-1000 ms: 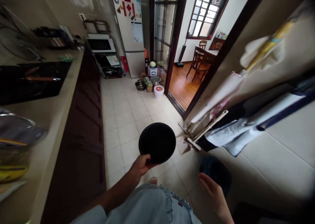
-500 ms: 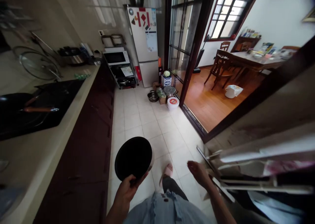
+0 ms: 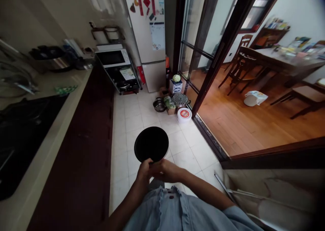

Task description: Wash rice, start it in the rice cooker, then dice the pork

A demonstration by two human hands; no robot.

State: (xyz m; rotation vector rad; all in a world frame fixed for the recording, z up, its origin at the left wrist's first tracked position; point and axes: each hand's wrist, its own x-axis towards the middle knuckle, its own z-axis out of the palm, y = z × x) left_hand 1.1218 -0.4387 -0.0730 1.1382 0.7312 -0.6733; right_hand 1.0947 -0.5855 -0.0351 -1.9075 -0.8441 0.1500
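Note:
A round, dark-interiored pan (image 3: 151, 144) is in front of my body, above the tiled floor, its inside facing up toward me. My left hand (image 3: 144, 170) is closed on its near edge with the thumb over the rim. Right beside it, my right hand (image 3: 166, 170) has its fingers curled at the same near edge, against the left hand. The hands hide that part of the pan, and whether a handle is there I cannot see.
On the left runs a counter (image 3: 54, 122) with a black stove (image 3: 30, 129). Ahead stand a microwave (image 3: 113, 57) on a rack and a fridge (image 3: 149, 73). A steel pot (image 3: 159, 105) and a white bucket (image 3: 184, 116) sit on the floor near the sliding door (image 3: 213, 62).
My right hand has come in from the right to the pan's near edge. The pan has moved forward and right in view. My view has turned and moved ahead.

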